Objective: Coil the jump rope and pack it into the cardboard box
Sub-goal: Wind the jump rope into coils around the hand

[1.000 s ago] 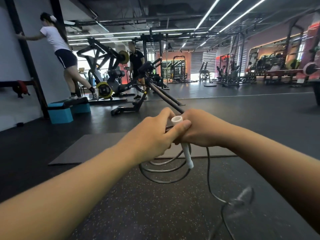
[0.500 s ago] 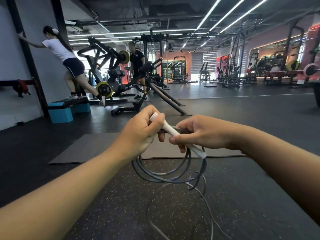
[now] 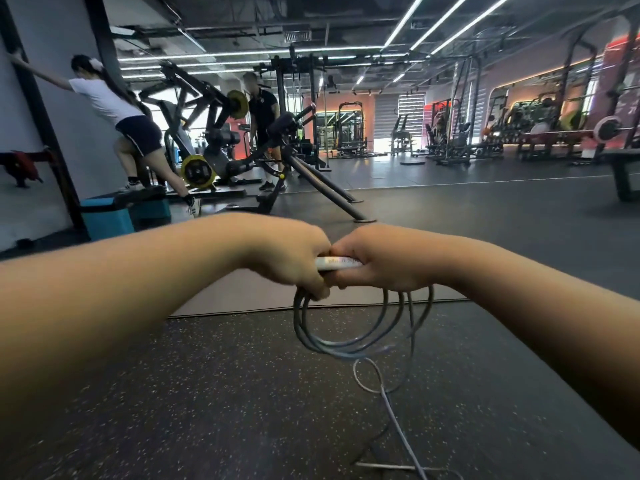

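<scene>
Above speckled gym floor (image 3: 207,393), our left hand (image 3: 287,258) & right hand (image 3: 377,259) meet knuckle to knuckle, both closed round white handle (image 3: 337,263) of jump rope (image 3: 346,344); grey coils hang below, loose end trailing toward floor's near edge.

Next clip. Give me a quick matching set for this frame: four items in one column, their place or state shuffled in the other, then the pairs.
Items
1. white handle
2. rope coils
3. loose rope end
4. blue step box

Places or states
A. trails down to the speckled floor
B. stands on the floor at far left
C. gripped between the left hand and right hand
D. hang in loops below the hands

Pairs: 1-C, 2-D, 3-A, 4-B
</scene>
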Demonstrator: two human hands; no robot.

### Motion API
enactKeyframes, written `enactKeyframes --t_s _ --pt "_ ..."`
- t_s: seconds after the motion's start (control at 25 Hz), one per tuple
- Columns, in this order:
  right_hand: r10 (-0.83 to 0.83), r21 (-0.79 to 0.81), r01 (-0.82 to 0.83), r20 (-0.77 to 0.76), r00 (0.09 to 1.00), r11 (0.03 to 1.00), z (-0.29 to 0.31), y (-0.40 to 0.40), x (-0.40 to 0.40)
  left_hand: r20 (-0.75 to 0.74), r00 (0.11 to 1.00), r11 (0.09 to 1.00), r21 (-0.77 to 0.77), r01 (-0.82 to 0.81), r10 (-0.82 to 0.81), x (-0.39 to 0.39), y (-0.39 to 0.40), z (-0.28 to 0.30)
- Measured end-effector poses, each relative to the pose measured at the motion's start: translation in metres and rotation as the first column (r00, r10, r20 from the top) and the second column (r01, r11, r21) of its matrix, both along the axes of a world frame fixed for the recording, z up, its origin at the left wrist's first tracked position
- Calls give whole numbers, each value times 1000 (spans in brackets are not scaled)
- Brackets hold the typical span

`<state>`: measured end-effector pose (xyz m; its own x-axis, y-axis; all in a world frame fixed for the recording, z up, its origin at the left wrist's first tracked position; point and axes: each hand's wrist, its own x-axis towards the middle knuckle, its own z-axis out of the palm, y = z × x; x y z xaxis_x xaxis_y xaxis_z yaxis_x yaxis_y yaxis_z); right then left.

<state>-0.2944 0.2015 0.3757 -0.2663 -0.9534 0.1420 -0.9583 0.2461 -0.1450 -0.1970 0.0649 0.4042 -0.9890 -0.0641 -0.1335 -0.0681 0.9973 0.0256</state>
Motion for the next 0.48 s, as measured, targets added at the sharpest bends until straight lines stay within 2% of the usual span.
enactKeyframes --t_s 0.04,0.12,0.2,0.24,0.32,0.4,0.48 --pt "17 17 -17 -17 1000 1000 -3 1 2 26 1000 989 146 6 -10 2 -6 -10" --pt "59 45 -57 -36 998 997 -5 3 5 72 997 877 479 -21 -15 10 -12 -24" --pt "63 23 -63 -33 997 998 -2 5 5 56 998 761 649 -22 -19 17 -14 -30" --pt "55 16 -54 -24 998 998 1 7 3 28 999 747 665 4 -29 20 -15 -30" --pt "41 32 -42 19 999 999 7 11 2 -10 998 779 625 55 -63 26 -15 -25" --pt "36 35 -39 93 995 999 15 15 0 -35 997 849 523 75 -66 31 -16 -17" --pt "34 -16 -31 240 970 999 25 22 0 -78 994 923 373 94 -70 34 -21 -9"
